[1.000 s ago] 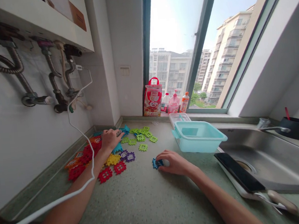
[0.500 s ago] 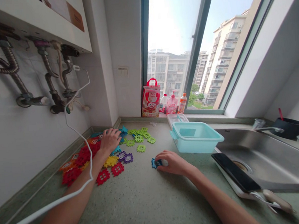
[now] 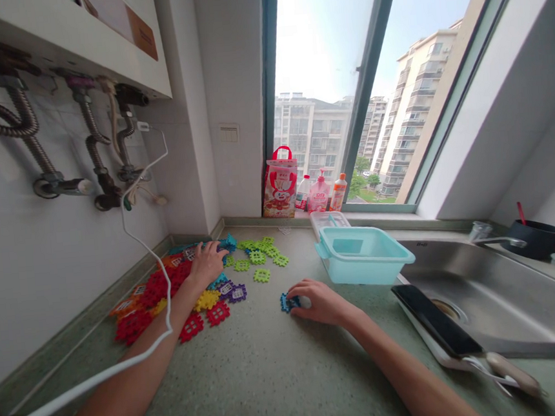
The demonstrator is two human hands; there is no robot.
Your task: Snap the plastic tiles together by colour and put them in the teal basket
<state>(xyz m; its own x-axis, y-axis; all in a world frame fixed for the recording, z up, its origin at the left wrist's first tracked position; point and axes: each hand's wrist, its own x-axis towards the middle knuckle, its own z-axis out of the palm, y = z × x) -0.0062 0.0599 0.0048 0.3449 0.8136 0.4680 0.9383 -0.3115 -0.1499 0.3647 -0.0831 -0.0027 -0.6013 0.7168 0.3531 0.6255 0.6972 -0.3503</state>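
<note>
My left hand (image 3: pixel 207 263) rests over the far side of a pile of flat, notched plastic building pieces, its fingers bent and apart. Its fingertips are at some blue pieces (image 3: pixel 228 242); no piece shows lifted in them. Red pieces (image 3: pixel 189 328) and yellow pieces (image 3: pixel 206 299) lie around that forearm, with purple pieces (image 3: pixel 238 293) beside them. Green pieces (image 3: pixel 258 257) are spread just right of the left hand. On the counter's middle, my right hand (image 3: pixel 317 301) has its thumb and fingers closed around a blue building piece (image 3: pixel 284 302), partly hidden by the hand.
A teal plastic tub (image 3: pixel 365 265) stands right of centre, a clear lid (image 3: pixel 330 221) behind it. Farther right is a steel sink (image 3: pixel 489 299) with a black phone-like slab (image 3: pixel 435 318) near its edge. A white cable (image 3: pixel 168 334) hangs across my left forearm. Bottles (image 3: pixel 319 194) line the windowsill.
My left hand has shifted slightly to the right over the blue pieces, and its fingers have changed pose. The right hand stays around its blue piece.
</note>
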